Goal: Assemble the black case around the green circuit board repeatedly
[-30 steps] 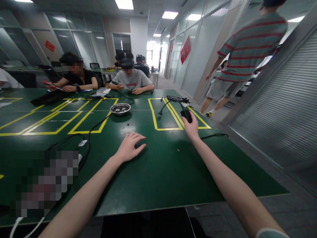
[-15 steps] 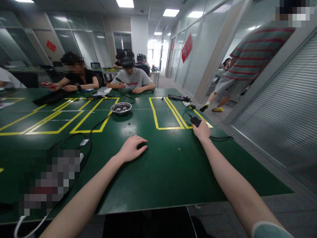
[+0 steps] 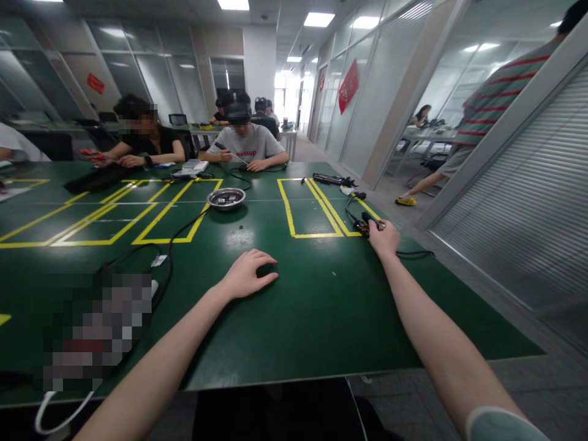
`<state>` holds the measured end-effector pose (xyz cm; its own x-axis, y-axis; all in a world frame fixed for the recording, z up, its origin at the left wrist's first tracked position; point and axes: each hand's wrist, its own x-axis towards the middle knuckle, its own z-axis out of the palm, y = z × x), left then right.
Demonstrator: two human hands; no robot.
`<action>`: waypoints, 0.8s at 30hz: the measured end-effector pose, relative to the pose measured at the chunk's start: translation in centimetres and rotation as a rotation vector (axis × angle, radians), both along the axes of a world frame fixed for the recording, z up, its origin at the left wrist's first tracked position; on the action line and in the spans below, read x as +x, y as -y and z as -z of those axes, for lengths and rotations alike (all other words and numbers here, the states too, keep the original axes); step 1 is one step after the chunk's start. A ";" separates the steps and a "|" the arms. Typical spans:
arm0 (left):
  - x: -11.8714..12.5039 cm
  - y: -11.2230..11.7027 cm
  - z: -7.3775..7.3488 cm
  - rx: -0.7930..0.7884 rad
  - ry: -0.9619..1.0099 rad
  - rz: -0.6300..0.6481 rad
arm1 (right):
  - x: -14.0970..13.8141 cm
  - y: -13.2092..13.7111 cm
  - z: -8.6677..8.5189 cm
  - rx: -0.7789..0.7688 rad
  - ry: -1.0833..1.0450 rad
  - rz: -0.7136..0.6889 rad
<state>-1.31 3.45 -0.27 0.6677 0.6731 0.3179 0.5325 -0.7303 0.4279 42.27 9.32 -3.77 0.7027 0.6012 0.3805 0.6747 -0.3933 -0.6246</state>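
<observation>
My left hand (image 3: 248,274) rests on the green table (image 3: 294,324) near the middle, thumb and fingers apart, with nothing in it. At the right side my right hand (image 3: 384,237) has its fingers closed on a small black corded device (image 3: 370,219). Just left of those fingers, a dark part with small coloured bits (image 3: 362,228) shows; whether it belongs to the same device I cannot tell. A black cable (image 3: 416,253) lies on the table to the right of this hand. The palm hides some of what it grips.
A metal bowl (image 3: 226,199) holds small metal parts. Yellow tape (image 3: 316,235) outlines areas on the table. A black tripod-like item (image 3: 333,180) lies at the far right. A blurred-out power strip (image 3: 101,331) is at left. Co-workers (image 3: 248,144) sit opposite; another person (image 3: 505,104) walks behind the glass.
My right hand has moved slightly right and turned the black device, so a dark part with coloured bits now shows. The left hand stays put. The walking person has moved farther right.
</observation>
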 end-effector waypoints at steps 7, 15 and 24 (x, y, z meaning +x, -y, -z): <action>-0.1 0.1 -0.3 -0.013 0.004 0.018 | -0.1 0.1 0.0 0.011 -0.007 0.023; 0.0 0.3 -0.5 -0.027 0.011 0.022 | -1.9 1.2 -1.3 -0.110 0.103 -0.068; 0.0 0.4 -0.7 -0.035 -0.001 0.024 | -2.1 1.9 -2.4 0.007 0.053 -0.064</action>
<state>-1.28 3.00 0.44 0.6845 0.6674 0.2933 0.5152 -0.7276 0.4529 40.13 7.40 -1.33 0.6415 0.6418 0.4203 0.7307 -0.3442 -0.5896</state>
